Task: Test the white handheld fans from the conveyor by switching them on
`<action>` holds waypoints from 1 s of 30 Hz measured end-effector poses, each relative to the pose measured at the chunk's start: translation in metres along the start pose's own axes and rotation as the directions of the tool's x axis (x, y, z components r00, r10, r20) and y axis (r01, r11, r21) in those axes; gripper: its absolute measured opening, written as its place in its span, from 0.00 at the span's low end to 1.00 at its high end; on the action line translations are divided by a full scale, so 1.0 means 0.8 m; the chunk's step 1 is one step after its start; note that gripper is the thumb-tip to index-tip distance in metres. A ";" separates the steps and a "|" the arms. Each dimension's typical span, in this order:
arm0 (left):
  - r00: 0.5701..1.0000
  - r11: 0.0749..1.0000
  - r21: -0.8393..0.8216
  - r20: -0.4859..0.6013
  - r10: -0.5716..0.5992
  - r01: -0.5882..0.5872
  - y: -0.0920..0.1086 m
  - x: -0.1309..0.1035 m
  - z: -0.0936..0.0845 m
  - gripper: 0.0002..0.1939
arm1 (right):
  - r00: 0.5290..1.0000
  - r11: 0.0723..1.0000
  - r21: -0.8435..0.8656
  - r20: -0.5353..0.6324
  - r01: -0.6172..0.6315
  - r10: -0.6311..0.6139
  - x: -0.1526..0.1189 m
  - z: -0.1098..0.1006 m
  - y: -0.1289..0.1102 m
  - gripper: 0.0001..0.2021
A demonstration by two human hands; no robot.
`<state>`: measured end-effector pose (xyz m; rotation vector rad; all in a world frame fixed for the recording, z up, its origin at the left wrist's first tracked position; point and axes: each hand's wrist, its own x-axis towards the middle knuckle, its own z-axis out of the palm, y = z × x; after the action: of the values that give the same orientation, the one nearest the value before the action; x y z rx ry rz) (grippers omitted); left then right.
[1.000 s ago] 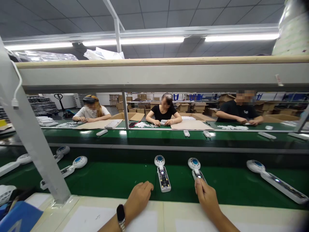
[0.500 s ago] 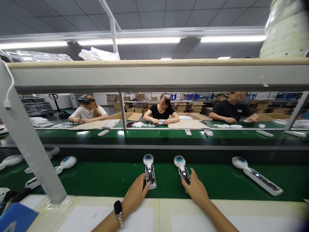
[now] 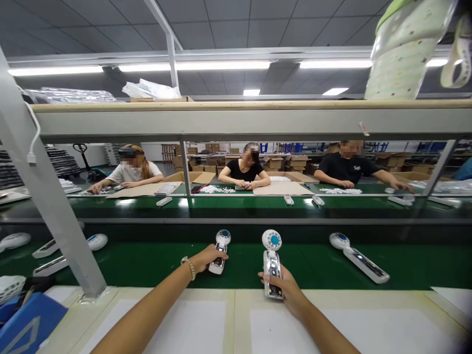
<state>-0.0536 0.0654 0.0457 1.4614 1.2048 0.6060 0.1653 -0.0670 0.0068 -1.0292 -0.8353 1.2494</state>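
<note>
My left hand [image 3: 205,257] is closed around the body of a white handheld device [image 3: 217,266], thumb across its front. That device has a small round head with a blue centre and an uncovered handle. My right hand [image 3: 289,289] grips a second white handheld device [image 3: 272,260] of the same kind, with the thumb over the front and fingertips showing on its left side. Its round head points away from me, and the circuit parts inside its handle are visible. To the right, another such device [image 3: 365,264] lies slantwise on the green belt [image 3: 309,265], with a small light glowing in it.
More white devices [image 3: 51,268] lie at left behind a slanted metal post [image 3: 61,196]. A pale worktop [image 3: 230,319] runs along my side, with a blue box [image 3: 29,324] at its left. Overhead spans a shelf [image 3: 236,120]. Three co-workers sit across the belt among small white parts [image 3: 217,189].
My right hand has taken a fuller grip on its device and brought it closer, turning it more upright. My left hand and its device have shifted slightly left and away. The view has shifted too.
</note>
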 end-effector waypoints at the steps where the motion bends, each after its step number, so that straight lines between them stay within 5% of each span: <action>1: 0.999 0.999 -0.050 0.050 -0.008 0.010 0.000 -0.009 0.004 0.22 | 1.000 0.999 0.043 -0.014 -0.002 0.003 -0.004 0.004 0.000 0.26; 8: 0.990 0.917 -0.399 0.133 0.046 0.011 -0.027 -0.071 0.064 0.17 | 0.990 0.989 0.052 -0.018 -0.135 0.136 -0.019 0.021 -0.003 0.28; 13: 0.994 0.782 -0.622 0.104 0.019 0.050 -0.035 -0.077 0.078 0.18 | 0.980 0.981 -0.015 0.049 -0.191 0.192 -0.021 0.021 -0.003 0.31; 30: 0.980 0.842 -0.538 0.142 0.138 -0.040 -0.046 -0.076 0.072 0.19 | 0.982 0.981 -0.107 0.079 -0.163 0.172 -0.017 0.011 0.004 0.36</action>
<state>-0.0380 -0.0177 0.0101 1.0678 0.7462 0.7859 0.1540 -0.0789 0.0074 -1.1506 -0.9003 1.4150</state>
